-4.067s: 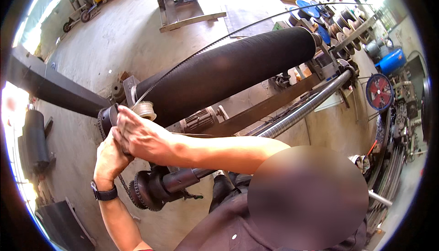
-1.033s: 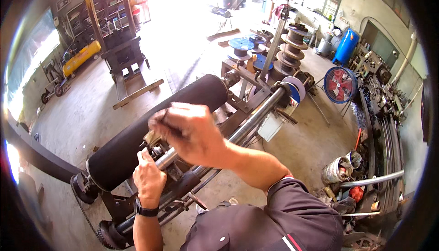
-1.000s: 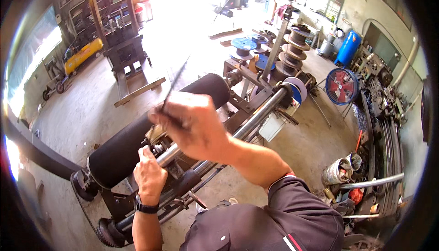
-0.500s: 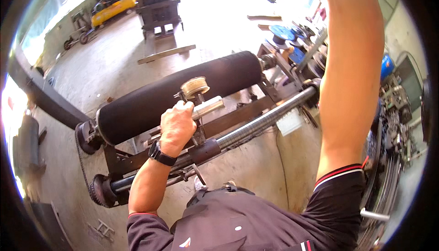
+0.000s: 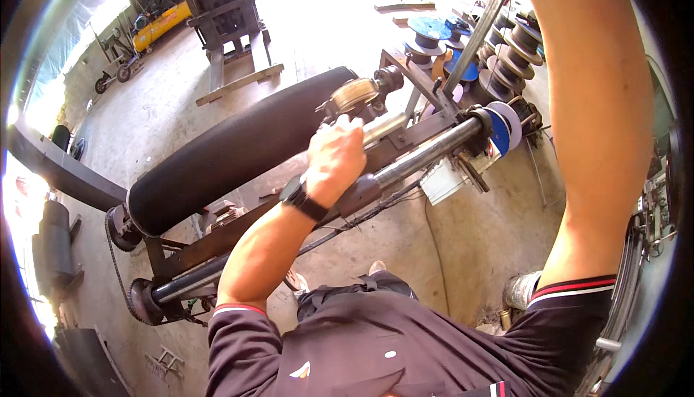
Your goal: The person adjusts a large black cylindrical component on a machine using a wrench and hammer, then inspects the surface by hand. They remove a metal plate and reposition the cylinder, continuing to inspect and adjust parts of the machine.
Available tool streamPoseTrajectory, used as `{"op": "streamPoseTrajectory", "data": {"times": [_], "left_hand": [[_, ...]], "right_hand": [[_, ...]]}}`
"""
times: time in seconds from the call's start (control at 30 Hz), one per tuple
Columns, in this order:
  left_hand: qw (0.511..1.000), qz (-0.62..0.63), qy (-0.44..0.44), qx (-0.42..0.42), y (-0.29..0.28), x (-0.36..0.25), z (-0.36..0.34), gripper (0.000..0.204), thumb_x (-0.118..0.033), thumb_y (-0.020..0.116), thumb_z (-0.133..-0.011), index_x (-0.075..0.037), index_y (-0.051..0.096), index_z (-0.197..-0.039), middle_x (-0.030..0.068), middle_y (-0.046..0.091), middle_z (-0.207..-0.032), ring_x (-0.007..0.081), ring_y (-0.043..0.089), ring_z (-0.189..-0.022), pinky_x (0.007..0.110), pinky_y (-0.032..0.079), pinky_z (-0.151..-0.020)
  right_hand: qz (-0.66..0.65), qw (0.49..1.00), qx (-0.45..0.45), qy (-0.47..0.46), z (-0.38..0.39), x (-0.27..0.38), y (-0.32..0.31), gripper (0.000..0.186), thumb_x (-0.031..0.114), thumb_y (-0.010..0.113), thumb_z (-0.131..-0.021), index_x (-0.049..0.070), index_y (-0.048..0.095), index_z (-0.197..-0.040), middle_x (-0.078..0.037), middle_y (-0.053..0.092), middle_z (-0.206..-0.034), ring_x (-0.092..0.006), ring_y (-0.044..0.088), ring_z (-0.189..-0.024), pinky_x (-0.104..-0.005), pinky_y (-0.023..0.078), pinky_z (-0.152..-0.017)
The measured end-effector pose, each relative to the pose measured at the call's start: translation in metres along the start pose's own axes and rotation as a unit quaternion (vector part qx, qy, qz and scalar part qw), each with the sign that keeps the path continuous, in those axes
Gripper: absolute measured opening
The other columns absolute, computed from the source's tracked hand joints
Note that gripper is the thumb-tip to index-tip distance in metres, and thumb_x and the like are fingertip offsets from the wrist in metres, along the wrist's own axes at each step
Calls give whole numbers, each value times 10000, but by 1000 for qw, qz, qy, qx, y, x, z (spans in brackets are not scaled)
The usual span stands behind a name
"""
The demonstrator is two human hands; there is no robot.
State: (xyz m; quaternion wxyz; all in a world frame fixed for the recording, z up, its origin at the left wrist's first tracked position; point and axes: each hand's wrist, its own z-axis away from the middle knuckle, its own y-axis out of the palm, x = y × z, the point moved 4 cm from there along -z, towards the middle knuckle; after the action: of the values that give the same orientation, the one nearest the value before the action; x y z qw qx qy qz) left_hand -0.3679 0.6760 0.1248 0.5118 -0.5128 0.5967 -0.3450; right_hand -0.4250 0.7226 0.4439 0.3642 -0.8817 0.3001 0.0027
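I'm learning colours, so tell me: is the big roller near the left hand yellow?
No, the big roller near the left hand looks black along its visible length.

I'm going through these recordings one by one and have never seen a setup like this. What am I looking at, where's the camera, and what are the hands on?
There is no robot: this is bare-handed work, seen by a downward-looking fisheye camera worn on the head, so straight edges bend. On a grey concrete floor stands a dark metal machine with a long black cylindrical roller and a shiny round metal shaft. The left hand is curled beside a silver metal bar, near a pale tan round wheel; its exact grip is hidden. The right forearm runs past the top edge, leaving that hand out of view.
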Motion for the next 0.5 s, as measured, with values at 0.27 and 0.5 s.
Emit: {"op": "streamPoseTrajectory", "data": {"times": [0.27, 0.5], "left_hand": [[997, 44, 60, -31, 77, -99, -153, 203, -87, 701, -782, -24, 689, -974, 205, 715, -988, 388, 710, -979, 463, 576, -855], [995, 49, 69, -46, 117, -110, -262, 216, -143, 704, -785, -26, 706, -967, 235, 726, -935, 415, 717, -913, 482, 575, -826]], "right_hand": [[-25, 999, 34, -24, 39, -75, 6, 81, 115, 722, -844, 83, 792, -869, -133, 728, -783, -263, 711, -723, -386, 556, -656], [-30, 998, 56, -29, 66, -127, 26, 100, 99, 731, -816, 99, 809, -880, -123, 749, -818, -258, 737, -772, -385, 579, -687]]}}
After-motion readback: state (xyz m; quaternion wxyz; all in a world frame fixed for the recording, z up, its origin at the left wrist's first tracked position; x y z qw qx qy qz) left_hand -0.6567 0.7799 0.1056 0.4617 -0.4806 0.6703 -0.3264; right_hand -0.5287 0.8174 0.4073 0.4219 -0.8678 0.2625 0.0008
